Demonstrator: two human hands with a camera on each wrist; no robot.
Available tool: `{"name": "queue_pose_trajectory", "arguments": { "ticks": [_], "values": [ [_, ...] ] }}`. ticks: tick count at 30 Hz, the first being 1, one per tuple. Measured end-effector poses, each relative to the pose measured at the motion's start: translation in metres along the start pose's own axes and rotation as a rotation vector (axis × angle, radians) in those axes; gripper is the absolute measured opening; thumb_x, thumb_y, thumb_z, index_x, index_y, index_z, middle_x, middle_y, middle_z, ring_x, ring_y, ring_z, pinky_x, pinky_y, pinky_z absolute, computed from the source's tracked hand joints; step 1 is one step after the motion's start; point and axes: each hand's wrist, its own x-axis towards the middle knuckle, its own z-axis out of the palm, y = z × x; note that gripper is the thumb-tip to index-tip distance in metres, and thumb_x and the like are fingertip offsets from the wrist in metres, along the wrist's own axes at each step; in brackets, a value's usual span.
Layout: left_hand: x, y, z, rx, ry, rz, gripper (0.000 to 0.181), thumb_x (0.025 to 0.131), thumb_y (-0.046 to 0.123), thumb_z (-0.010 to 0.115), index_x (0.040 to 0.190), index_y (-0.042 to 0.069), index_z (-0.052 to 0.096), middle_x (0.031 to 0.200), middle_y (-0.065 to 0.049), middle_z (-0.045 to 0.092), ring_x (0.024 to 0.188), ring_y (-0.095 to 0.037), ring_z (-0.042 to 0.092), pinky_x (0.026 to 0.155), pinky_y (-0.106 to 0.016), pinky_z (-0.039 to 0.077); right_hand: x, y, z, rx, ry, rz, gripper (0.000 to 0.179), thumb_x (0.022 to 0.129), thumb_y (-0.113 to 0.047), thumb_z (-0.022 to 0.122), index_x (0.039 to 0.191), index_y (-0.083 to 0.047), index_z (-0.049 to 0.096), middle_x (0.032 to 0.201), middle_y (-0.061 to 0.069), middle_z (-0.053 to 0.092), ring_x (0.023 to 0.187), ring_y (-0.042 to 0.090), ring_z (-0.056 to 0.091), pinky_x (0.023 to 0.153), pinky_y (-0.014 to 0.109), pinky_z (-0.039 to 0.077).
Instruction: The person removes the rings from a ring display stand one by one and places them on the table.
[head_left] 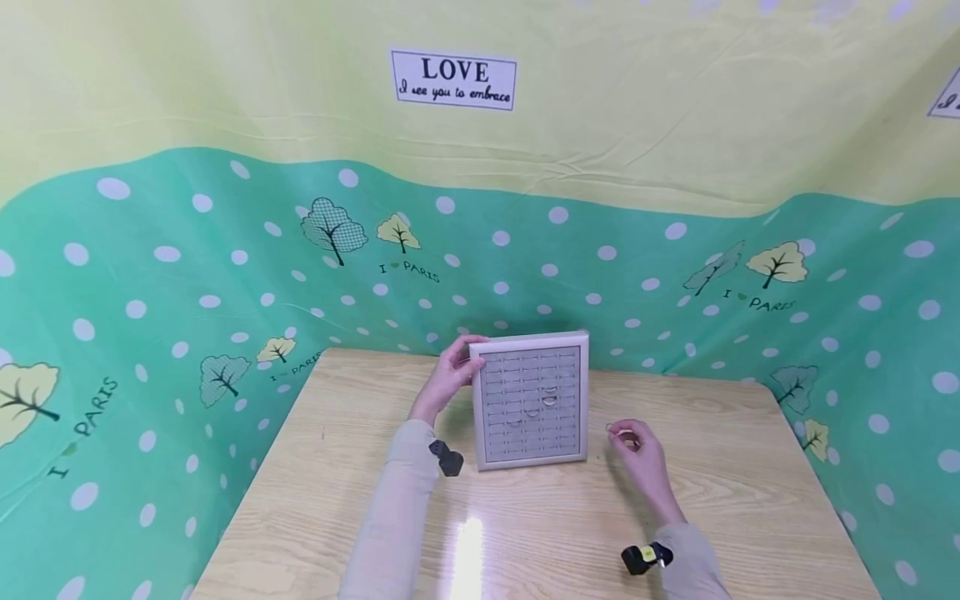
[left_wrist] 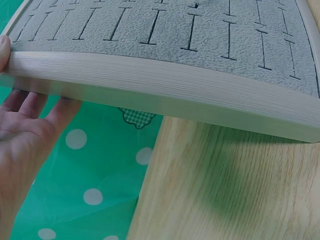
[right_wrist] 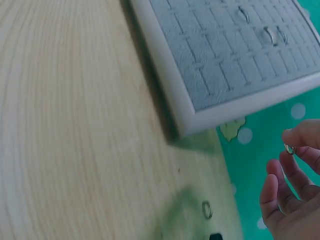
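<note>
A ring display tray with a pale frame and a grey slotted pad stands tilted up on the table. At its upper left corner my left hand holds the frame, thumb on the front and fingers behind. Several rings sit in the pad's slots, among them a wide ring and a thinner one. My right hand, off to the right of the tray, pinches a small ring between thumb and index finger. The other fingers of that hand are loosely bent.
Another ring lies on the wooden table close to the tray's right side. Behind and around the table hangs a green and yellow printed cloth.
</note>
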Motion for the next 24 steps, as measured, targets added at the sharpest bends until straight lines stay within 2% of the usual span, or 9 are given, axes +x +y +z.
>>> {"name": "queue_pose_trajectory", "arguments": {
  "ticks": [6, 15, 18, 24],
  "values": [
    [0.0, 0.0, 0.001, 0.001, 0.004, -0.007, 0.037, 0.095, 0.005, 0.059, 0.131, 0.009, 0.052, 0.119, -0.02, 0.061, 0.101, -0.029, 0.063, 0.08, -0.045, 0.056, -0.001, 0.017, -0.014, -0.031, 0.025, -0.015, 0.008, 0.09, 0.001, 0.064, 0.097, 0.002, 0.064, 0.107, 0.016, 0.059, 0.087, 0.018, 0.057, 0.071, 0.013, 0.048],
    [0.001, 0.001, 0.001, -0.027, -0.002, -0.024, 0.038, 0.096, 0.002, 0.057, 0.133, 0.005, 0.05, 0.12, -0.022, 0.06, 0.099, -0.027, 0.063, 0.084, -0.053, 0.053, -0.004, 0.038, -0.036, -0.094, 0.043, 0.061, 0.015, 0.092, -0.001, 0.062, 0.106, 0.004, 0.062, 0.114, 0.018, 0.056, 0.095, 0.022, 0.055, 0.072, 0.016, 0.048],
    [-0.002, 0.009, 0.001, -0.031, -0.019, -0.026, 0.039, 0.096, 0.001, 0.056, 0.134, 0.003, 0.048, 0.12, -0.024, 0.06, 0.1, -0.027, 0.063, 0.085, -0.054, 0.052, -0.006, 0.043, -0.04, -0.102, 0.047, 0.099, 0.017, 0.092, -0.003, 0.061, 0.108, 0.004, 0.062, 0.117, 0.017, 0.054, 0.098, 0.023, 0.054, 0.072, 0.017, 0.047],
    [-0.009, 0.027, 0.004, -0.018, -0.031, -0.024, 0.039, 0.095, 0.0, 0.057, 0.134, 0.001, 0.048, 0.12, -0.024, 0.06, 0.102, -0.028, 0.063, 0.084, -0.047, 0.054, -0.007, 0.051, -0.047, -0.091, 0.046, 0.174, 0.02, 0.093, -0.007, 0.061, 0.111, 0.001, 0.061, 0.121, 0.015, 0.051, 0.102, 0.023, 0.049, 0.075, 0.02, 0.044]
  ]
}}
